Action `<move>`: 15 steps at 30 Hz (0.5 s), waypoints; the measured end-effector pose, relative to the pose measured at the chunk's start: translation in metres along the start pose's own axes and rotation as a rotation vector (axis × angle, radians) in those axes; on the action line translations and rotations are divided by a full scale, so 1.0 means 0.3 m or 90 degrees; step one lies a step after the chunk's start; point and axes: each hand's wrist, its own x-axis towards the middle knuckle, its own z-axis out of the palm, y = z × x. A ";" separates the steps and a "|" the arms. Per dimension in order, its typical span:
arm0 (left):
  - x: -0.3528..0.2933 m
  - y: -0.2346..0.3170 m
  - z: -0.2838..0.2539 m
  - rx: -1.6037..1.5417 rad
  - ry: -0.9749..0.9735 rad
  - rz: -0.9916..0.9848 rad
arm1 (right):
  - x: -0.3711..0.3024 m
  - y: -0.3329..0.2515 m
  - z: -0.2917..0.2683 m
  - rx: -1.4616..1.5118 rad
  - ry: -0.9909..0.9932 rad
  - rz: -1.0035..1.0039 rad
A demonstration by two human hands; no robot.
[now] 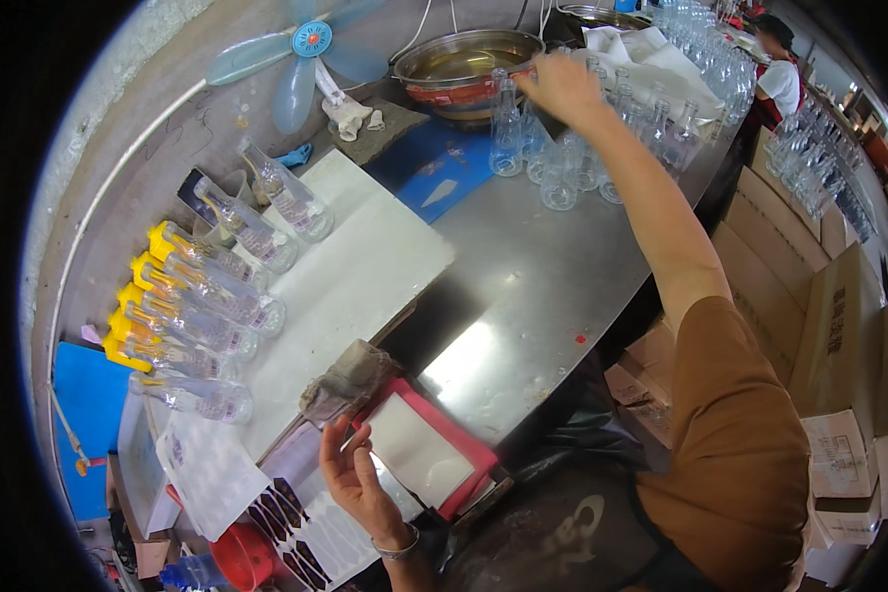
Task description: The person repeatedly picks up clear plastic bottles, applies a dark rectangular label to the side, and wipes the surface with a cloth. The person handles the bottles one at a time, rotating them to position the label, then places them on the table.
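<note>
My right hand (568, 91) reaches to the far side, among a cluster of clear glass bottles (559, 187) standing on the metal table. Its fingers are bent closed beside a bottle neck, and a dark flat-edged piece (551, 120) shows beneath them. What they grip is partly hidden. My left hand (358, 483) is open, palm up and fingers apart, near the front. It holds nothing. Right of it lies a white pad (414, 449) on a red cloth. Just beyond is a greyish crumpled cloth roll (350, 380).
Clear bottles (207, 321) lean in a row on a white board (365, 247), several with necks at yellow holders (128, 316). A blue-hubbed fan (312, 39) and a metal basin of liquid (469, 64) stand behind. Cartons (829, 345) fill the right. A person (781, 79) stands far right.
</note>
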 end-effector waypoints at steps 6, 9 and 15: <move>-0.045 0.040 0.094 -0.007 -0.085 -0.002 | -0.276 0.108 0.051 0.151 -0.030 -0.007; -0.025 0.045 0.131 0.062 -0.156 -0.012 | -0.375 0.018 -0.055 0.275 -0.009 -0.193; 0.094 0.052 0.341 0.245 -0.341 0.233 | -0.471 -0.309 -0.458 0.648 -0.266 -0.495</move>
